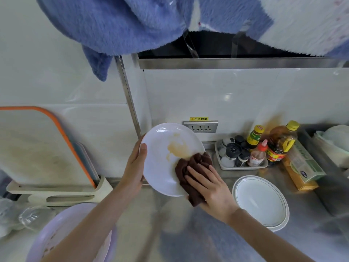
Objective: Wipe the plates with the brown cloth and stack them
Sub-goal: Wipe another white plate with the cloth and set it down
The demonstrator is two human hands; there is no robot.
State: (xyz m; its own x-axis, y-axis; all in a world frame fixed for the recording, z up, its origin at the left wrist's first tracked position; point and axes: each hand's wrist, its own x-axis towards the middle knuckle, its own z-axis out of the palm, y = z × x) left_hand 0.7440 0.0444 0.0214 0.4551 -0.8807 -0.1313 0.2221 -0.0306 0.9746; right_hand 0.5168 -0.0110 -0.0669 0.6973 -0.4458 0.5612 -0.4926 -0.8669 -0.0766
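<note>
My left hand point(135, 167) grips the left rim of a white plate point(160, 173), tilted up above the steel counter, thumb on the plate's face. A yellowish-brown smear point(177, 148) covers the plate's upper middle. My right hand point(207, 186) presses the crumpled brown cloth point(192, 167) against the plate's lower right, just below the smear. A stack of white plates with a thin dark rim line point(261, 200) lies flat on the counter to the right.
A tray of spice jars point(239, 157) and sauce bottles point(279, 142) stands at the back right under a wall socket point(201, 127). An orange-edged cutting board point(43, 146) leans in a rack at left. A pale lilac basin point(56, 233) sits bottom left. Blue towels point(132, 25) hang overhead.
</note>
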